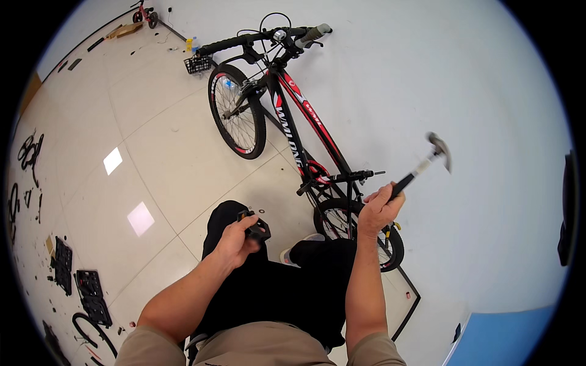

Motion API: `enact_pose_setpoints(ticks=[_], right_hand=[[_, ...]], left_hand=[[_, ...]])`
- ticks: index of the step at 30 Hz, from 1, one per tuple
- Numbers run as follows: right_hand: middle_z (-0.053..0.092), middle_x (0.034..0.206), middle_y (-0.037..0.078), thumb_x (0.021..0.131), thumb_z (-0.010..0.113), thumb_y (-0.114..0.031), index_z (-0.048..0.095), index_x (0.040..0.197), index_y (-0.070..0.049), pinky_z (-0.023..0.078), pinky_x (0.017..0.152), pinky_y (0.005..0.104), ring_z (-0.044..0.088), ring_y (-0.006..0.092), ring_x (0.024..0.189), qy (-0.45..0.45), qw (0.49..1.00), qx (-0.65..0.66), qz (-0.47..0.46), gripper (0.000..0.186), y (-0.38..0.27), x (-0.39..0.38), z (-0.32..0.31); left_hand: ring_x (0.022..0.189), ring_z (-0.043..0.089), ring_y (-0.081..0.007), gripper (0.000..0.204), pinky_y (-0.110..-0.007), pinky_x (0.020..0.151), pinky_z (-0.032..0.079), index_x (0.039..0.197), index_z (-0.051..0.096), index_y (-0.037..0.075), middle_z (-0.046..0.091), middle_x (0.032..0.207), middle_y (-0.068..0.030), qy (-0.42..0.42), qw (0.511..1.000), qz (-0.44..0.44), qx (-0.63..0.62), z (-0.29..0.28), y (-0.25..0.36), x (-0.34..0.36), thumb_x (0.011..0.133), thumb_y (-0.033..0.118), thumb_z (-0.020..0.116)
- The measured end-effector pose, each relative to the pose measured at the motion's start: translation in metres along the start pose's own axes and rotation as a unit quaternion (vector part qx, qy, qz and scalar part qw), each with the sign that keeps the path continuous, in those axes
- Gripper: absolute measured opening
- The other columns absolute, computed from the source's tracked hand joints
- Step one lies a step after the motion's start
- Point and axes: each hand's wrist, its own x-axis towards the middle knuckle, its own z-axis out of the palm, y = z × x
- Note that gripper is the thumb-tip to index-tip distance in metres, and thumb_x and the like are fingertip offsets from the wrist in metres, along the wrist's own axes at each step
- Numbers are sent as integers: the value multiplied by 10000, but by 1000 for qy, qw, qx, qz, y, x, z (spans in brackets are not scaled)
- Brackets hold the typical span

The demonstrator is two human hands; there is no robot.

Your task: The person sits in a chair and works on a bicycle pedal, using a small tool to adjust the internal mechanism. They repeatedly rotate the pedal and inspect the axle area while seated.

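Observation:
My left hand (235, 245) is closed around a black bicycle pedal (260, 229) with an orange reflector, held above my left knee. In my right hand (379, 211) is a claw hammer, gripped by its dark handle, with its metal head (441, 150) raised up and to the right, close to the white wall. A black and red bicycle (320, 131) stands along that wall in front of me. Its crank and chainring (317, 175) lie between my two hands, a little beyond them. My right forearm partly covers the rear wheel (336, 219).
Two open black tool cases (91, 297) lie on the tiled floor at the lower left, with small parts around them. Black bike parts (29, 155) are scattered farther left. A wire basket (198, 64) sits beyond the front wheel. A blue panel (500, 338) is at the lower right.

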Motion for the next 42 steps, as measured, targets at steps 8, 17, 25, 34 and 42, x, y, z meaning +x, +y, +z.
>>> enact_pose_setpoints(ticks=[8, 17, 25, 34, 42], right_hand=[[475, 670, 53, 1025, 523, -254, 430, 865, -38, 409, 405, 300, 455, 141, 432, -52, 974, -62, 213, 284, 114, -35, 3], [478, 657, 41, 1062, 472, -258, 423, 942, -51, 376, 366, 289, 421, 128, 408, -15, 993, 60, 103, 245, 54, -19, 8], [494, 657, 9, 1041, 519, -227, 485, 945, -47, 398, 382, 269, 476, 100, 437, -196, 971, -94, 97, 207, 127, -67, -10], [450, 599, -8, 1029, 550, -229, 521, 856, -36, 407, 412, 311, 436, 101, 434, -210, 897, -28, 388, 261, 82, -169, -49], [472, 620, -14, 961, 648, -232, 560, 834, -67, 446, 475, 343, 434, 121, 453, -149, 755, 152, 621, 226, 74, -182, -28]], left_hand=[[555, 479, -131, 290, -318, 585, 423, 840, 617, 42, 537, 631, -19, -1, 1000, 19, -12, 1, -1, 0, 973, 298, 646], [594, 471, -131, 212, -321, 619, 429, 958, 548, 98, 608, 831, -56, -9, 1000, 1, 19, -3, -2, 2, 993, 293, 623], [593, 460, -123, 210, -329, 618, 424, 943, 557, 103, 615, 841, -48, -10, 1000, 11, 7, -7, -2, 3, 995, 297, 619], [598, 489, -147, 213, -334, 618, 426, 938, 570, 110, 643, 876, -73, -6, 1000, 2, 7, 0, -1, 2, 986, 308, 632], [598, 536, -176, 180, -346, 578, 449, 922, 576, 118, 656, 814, -87, -5, 1000, 18, 4, -2, 3, -1, 962, 285, 630]])
